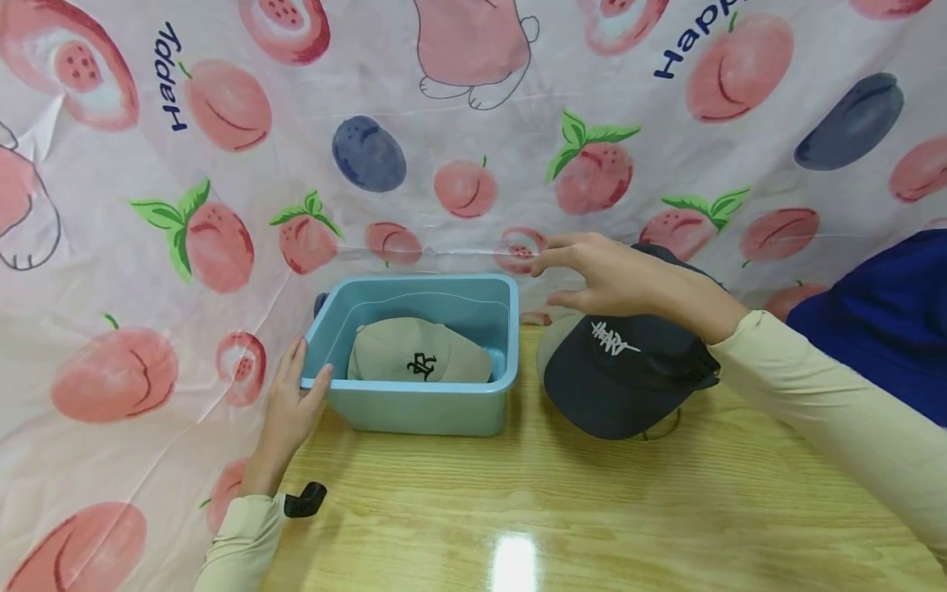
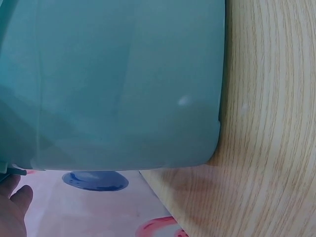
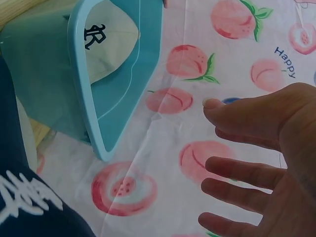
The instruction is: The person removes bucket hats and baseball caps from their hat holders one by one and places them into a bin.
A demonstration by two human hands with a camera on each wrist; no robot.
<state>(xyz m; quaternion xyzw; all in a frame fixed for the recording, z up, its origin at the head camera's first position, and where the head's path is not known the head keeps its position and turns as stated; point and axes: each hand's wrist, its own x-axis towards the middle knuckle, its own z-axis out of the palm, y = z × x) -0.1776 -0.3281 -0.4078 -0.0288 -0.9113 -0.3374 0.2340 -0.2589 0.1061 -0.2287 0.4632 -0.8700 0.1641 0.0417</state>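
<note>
My left hand (image 1: 287, 415) holds the front left corner of a blue-green plastic bin (image 1: 422, 411), with the thumb over the rim and fingers along the outer side. Inside the bin lies a beige baseball cap (image 1: 395, 345) with a black emblem. My right hand (image 1: 610, 275) hovers right of the bin, its fingers spread with nothing between them, as the right wrist view also shows. Below it, a black cap (image 1: 592, 386) with white lettering lies on the table, partly covered by my forearm. A pale cap (image 1: 549, 345) peeks out from under the black one.
A dark blue hat (image 1: 888, 312) stands at the right edge. The fruit-printed cloth (image 1: 459, 238) hangs behind the wooden table (image 1: 414, 510) and along its left side. A black wrist-worn piece (image 1: 305, 500) sticks out from my left cuff.
</note>
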